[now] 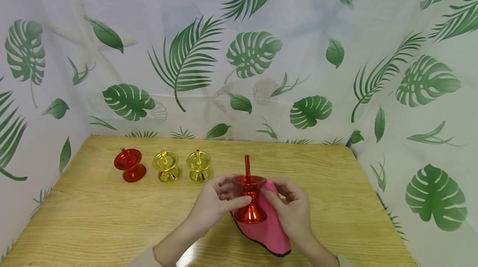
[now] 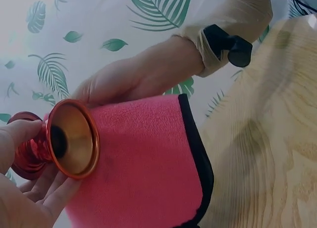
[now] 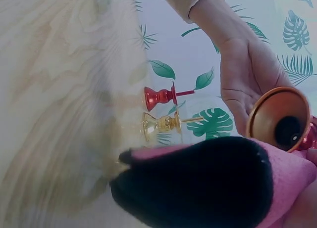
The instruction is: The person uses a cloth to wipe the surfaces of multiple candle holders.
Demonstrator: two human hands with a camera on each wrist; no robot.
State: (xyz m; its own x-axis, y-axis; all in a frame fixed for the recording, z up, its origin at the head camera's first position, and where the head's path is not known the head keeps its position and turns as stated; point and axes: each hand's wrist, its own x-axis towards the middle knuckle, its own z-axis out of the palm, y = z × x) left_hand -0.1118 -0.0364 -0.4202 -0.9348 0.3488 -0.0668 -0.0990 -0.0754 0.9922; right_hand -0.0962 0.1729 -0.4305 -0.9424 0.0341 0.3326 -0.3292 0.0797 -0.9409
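A shiny red candle holder (image 1: 251,209) with a dish top and a thin upright spike is held off the table, nearly upright. My left hand (image 1: 213,204) grips its narrow middle, thumb across the front. Its hollow underside (image 2: 77,139) shows in the left wrist view. From the other side my right hand (image 1: 293,206) pinches a pink cloth (image 1: 270,225) with black edging against the holder. The cloth hangs down behind and below the holder. Some of the right fingers are hidden behind the cloth.
At the back left of the wooden table (image 1: 112,225) stand another red candle holder (image 1: 133,172) and two gold candle holders (image 1: 168,174), (image 1: 199,174) in a row. A leaf-patterned curtain (image 1: 239,51) encloses the table's back and sides.
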